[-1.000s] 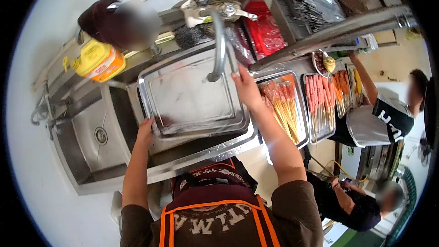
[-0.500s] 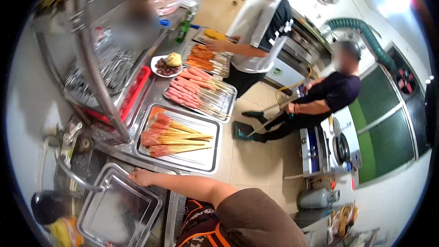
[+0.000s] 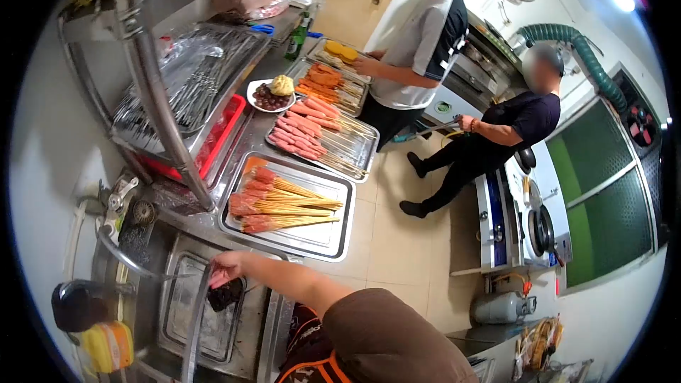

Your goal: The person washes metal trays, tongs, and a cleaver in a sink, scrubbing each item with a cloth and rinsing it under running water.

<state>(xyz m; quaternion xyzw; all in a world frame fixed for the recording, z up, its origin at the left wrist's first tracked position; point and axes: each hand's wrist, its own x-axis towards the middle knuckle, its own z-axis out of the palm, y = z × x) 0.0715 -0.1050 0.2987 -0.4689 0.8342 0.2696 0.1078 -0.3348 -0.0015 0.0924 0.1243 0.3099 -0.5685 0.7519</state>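
My right hand reaches left over the sink and is closed on the upper end of a metal tray. That tray is tilted up so I see it nearly edge-on. Below it, a second metal tray lies in the sink. Under my right hand is a small dark item whose kind I cannot make out. A curved faucet extends over the sink at the left. My left hand is out of view.
On the counter stand a tray of skewered meat, a tray of pink sausage skewers and a plate. A metal rack post rises at left. One person handles skewers; another holds a long handle.
The tray in my right hand has gone from lying face up to standing nearly on edge, uncovering the tray beneath. The person with the long handle has shifted, and the handle has swung up.
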